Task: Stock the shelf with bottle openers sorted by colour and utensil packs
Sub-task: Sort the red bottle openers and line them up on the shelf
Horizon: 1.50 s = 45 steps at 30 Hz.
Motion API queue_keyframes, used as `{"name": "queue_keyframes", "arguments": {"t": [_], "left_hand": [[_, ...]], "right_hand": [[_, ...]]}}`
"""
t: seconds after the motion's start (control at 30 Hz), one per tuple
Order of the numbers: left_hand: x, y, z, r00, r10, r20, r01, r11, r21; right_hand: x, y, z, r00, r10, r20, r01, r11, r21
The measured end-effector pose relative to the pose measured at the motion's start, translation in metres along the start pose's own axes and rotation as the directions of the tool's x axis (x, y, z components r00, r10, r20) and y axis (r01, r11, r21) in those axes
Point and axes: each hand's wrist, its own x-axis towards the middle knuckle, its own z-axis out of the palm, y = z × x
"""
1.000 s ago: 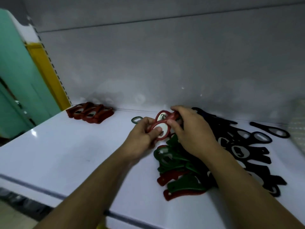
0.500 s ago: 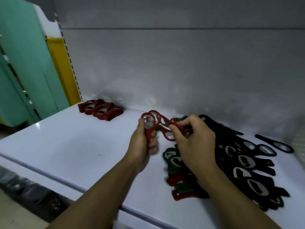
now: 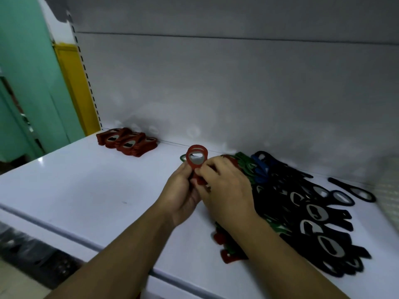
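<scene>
My left hand grips a small bunch of red bottle openers upright above the white shelf, their round heads sticking up past my fingers. My right hand pinches the lower part of the same bunch from the right side. A neat stack of red openers lies at the back left of the shelf. A mixed heap with green openers, blue ones and many black ones lies to the right, partly hidden by my right arm. No utensil packs can be made out.
The grey back panel rises behind the shelf. A yellow upright and a green wall stand at the left. Two loose black openers lie at the far right. The shelf's front edge runs below my arms.
My hands have come together, and the red openers that my right hand held apart are now gathered into the bunch in my left hand. The view has shifted slightly.
</scene>
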Motion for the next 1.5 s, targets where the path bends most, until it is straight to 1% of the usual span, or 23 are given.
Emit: {"name": "queue_keyframes", "arguments": {"t": [0.07, 0.13, 0.2, 0.3, 0.37, 0.4, 0.47, 0.57, 0.63, 0.7, 0.77, 0.83, 0.93, 1.03, 1.1, 1.13, 1.23, 1.33, 1.43, 1.5], "left_hand": [[-0.002, 0.001, 0.001, 0.999, -0.047, 0.003, 0.047, 0.996, -0.072], [-0.002, 0.001, 0.0, 0.996, -0.085, -0.011, 0.084, 0.992, -0.098], [-0.001, 0.0, -0.002, 0.993, -0.109, -0.034, 0.106, 0.991, -0.087], [0.004, -0.004, -0.006, 0.993, -0.107, -0.046, 0.104, 0.993, -0.064], [0.005, -0.004, -0.006, 0.995, -0.094, -0.033, 0.093, 0.995, -0.035], [0.005, -0.005, -0.006, 0.996, -0.083, -0.029, 0.082, 0.996, -0.024], [0.004, -0.004, -0.004, 0.997, -0.066, -0.029, 0.065, 0.998, -0.025], [0.003, -0.004, -0.003, 0.999, -0.045, -0.024, 0.045, 0.999, -0.001], [0.004, -0.006, -0.004, 1.0, -0.024, -0.017, 0.025, 0.998, 0.059], [0.003, -0.009, -0.002, 1.0, 0.01, -0.003, -0.01, 0.986, 0.168], [0.0, -0.009, 0.001, 0.999, 0.03, 0.019, -0.034, 0.967, 0.252], [-0.002, -0.009, 0.003, 0.999, 0.04, 0.037, -0.048, 0.958, 0.282], [-0.002, -0.011, 0.0, 0.998, 0.041, 0.048, -0.053, 0.956, 0.29], [-0.001, -0.011, -0.002, 0.998, 0.03, 0.055, -0.044, 0.963, 0.268], [-0.001, -0.008, -0.002, 0.999, 0.017, 0.046, -0.029, 0.964, 0.266], [-0.001, -0.007, -0.002, 0.999, 0.015, 0.042, -0.026, 0.964, 0.264], [-0.001, -0.006, 0.0, 0.999, 0.008, 0.043, -0.019, 0.967, 0.255], [-0.003, -0.005, 0.0, 0.999, -0.024, 0.04, 0.011, 0.957, 0.289], [-0.006, -0.004, 0.004, 0.997, -0.041, 0.059, 0.014, 0.918, 0.396], [-0.009, -0.003, 0.008, 0.997, -0.067, 0.044, 0.037, 0.869, 0.494]], "right_hand": [[0.0, 0.002, 0.001, 0.998, 0.025, 0.051, -0.024, 0.999, -0.031], [-0.001, 0.003, 0.001, 0.994, 0.036, 0.101, -0.03, 0.997, -0.066], [-0.003, 0.004, 0.001, 0.989, 0.04, 0.14, -0.028, 0.996, -0.084], [-0.003, 0.006, -0.001, 0.979, 0.057, 0.196, -0.041, 0.995, -0.087], [-0.002, 0.005, -0.002, 0.971, 0.061, 0.23, -0.051, 0.998, -0.049], [-0.003, 0.004, -0.001, 0.969, 0.059, 0.24, -0.06, 0.998, -0.003], [-0.004, 0.003, -0.004, 0.966, 0.092, 0.24, -0.126, 0.983, 0.132], [-0.003, 0.009, -0.011, 0.948, 0.241, 0.207, -0.296, 0.908, 0.297], [0.0, 0.017, -0.014, 0.912, 0.352, 0.209, -0.403, 0.864, 0.301], [0.002, 0.023, -0.015, 0.883, 0.402, 0.244, -0.463, 0.834, 0.301], [0.003, 0.027, -0.016, 0.881, 0.397, 0.257, -0.468, 0.807, 0.361], [0.002, 0.029, -0.019, 0.878, 0.392, 0.274, -0.476, 0.769, 0.426], [0.0, 0.03, -0.021, 0.867, 0.396, 0.302, -0.498, 0.703, 0.507], [-0.002, 0.03, -0.019, 0.874, 0.394, 0.285, -0.486, 0.698, 0.525], [-0.001, 0.028, -0.019, 0.866, 0.405, 0.293, -0.499, 0.669, 0.551], [-0.002, 0.028, -0.019, 0.868, 0.401, 0.293, -0.496, 0.669, 0.553], [-0.003, 0.026, -0.018, 0.883, 0.371, 0.287, -0.468, 0.732, 0.495], [-0.004, 0.026, -0.02, 0.875, 0.383, 0.297, -0.485, 0.716, 0.502], [-0.005, 0.029, -0.025, 0.872, 0.396, 0.288, -0.49, 0.716, 0.498], [-0.004, 0.031, -0.025, 0.854, 0.425, 0.301, -0.52, 0.703, 0.485]]}}
